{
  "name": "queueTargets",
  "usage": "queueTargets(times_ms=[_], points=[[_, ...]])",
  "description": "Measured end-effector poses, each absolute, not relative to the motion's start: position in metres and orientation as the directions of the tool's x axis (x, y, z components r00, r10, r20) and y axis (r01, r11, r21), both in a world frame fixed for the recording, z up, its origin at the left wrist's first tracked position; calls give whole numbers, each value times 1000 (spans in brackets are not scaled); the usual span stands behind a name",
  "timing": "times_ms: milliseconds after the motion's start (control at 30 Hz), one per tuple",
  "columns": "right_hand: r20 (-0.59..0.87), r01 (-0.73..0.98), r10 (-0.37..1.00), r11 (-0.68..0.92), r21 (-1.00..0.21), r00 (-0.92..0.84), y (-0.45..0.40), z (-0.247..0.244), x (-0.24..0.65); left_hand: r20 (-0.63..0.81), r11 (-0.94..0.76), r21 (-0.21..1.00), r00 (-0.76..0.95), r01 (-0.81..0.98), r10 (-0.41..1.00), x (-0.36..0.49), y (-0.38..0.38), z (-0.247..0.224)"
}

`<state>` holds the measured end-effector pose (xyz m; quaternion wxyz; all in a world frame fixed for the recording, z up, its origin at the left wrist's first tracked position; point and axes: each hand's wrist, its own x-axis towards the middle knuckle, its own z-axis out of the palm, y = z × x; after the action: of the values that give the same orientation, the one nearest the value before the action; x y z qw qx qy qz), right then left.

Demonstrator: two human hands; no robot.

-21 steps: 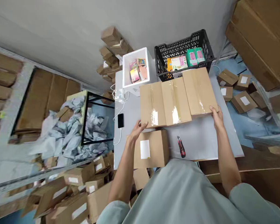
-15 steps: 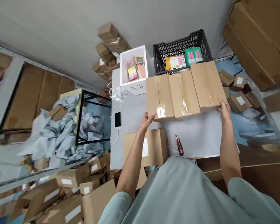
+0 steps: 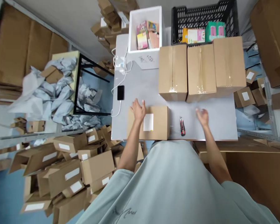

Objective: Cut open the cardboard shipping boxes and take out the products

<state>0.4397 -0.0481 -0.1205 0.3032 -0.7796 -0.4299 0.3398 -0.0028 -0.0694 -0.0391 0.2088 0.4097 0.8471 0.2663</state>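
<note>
Over the left part of a labelled cardboard box (image 3: 159,123) hovers or rests my left hand (image 3: 138,110), its fingers apart; whether it touches the box I cannot tell. My right hand (image 3: 202,117), partly blurred, is held above the tabletop with its fingers loosely spread and nothing in it. Between the two, a red and black utility knife (image 3: 182,126) lies on the table. Beyond my hands three taped cardboard boxes stand side by side: a left box (image 3: 165,68), a middle box (image 3: 205,68) and a right box (image 3: 233,62).
A white foam box (image 3: 143,57) and a black plastic crate (image 3: 189,18) with small cartons stand at the table's (image 3: 142,81) back. A black phone (image 3: 120,92) on a white cable lies left. Heaped cardboard boxes (image 3: 98,165) and grey parcels (image 3: 63,84) lie left; a large open carton (image 3: 254,168) is at lower right.
Both hands have let go of the row of three boxes and drawn back toward me. My left hand is now over the labelled box, my right near the knife. The view has shifted.
</note>
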Motion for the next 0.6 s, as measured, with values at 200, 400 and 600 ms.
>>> queueTargets(times_ms=[200, 400, 600], points=[[-449, 575, 852, -516, -635, 270, -157, -154, 336, -289, 709, 503, -677, 494, 677, -106, -131, -60], [-489, 436, 832, -553, -709, 261, -136, -140, 296, -482, 669, 636, -479, 386, 734, -152, -138, -99], [-482, 117, 837, -522, -845, 260, -117, -108, 256, -526, 597, 759, -295, 262, 798, -157, -144, -108]])
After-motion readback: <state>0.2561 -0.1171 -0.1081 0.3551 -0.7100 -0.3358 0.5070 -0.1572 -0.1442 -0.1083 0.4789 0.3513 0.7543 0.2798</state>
